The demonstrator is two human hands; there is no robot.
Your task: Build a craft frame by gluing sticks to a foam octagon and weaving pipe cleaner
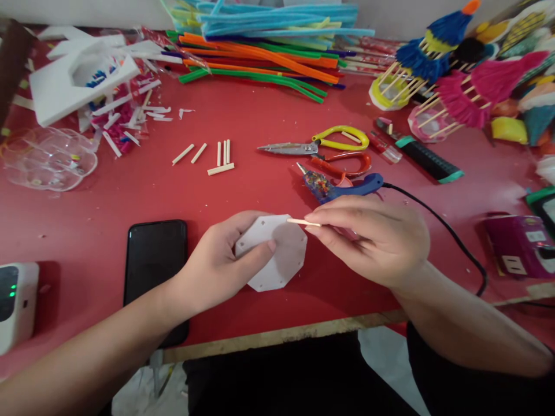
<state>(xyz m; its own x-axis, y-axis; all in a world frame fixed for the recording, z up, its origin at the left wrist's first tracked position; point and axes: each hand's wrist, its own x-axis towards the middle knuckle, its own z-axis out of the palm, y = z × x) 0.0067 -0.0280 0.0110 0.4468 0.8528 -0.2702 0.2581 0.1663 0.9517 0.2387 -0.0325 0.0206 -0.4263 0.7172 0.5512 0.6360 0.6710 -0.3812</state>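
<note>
My left hand (236,257) grips a white octagonal foam board (281,260), thumb across its face. Small holes show near the board's corners. Between the thumb and fingers of my right hand (368,234) is a short wooden stick (299,221), its tip at the board's upper right edge; whether it sits in a hole I cannot tell. Just beyond my right hand lies a blue glue gun (333,189), its cord running off to the right. Several cut wooden sticks (221,169) lie farther back on the red table (243,199).
Scissors (295,148) and a box cutter (427,159) lie behind the glue gun. A phone (156,254) rests left of my left hand. Pipe cleaners (260,52) are piled at the back, foam scraps (82,81) at back left. Stick-and-yarn models (489,86) stand back right.
</note>
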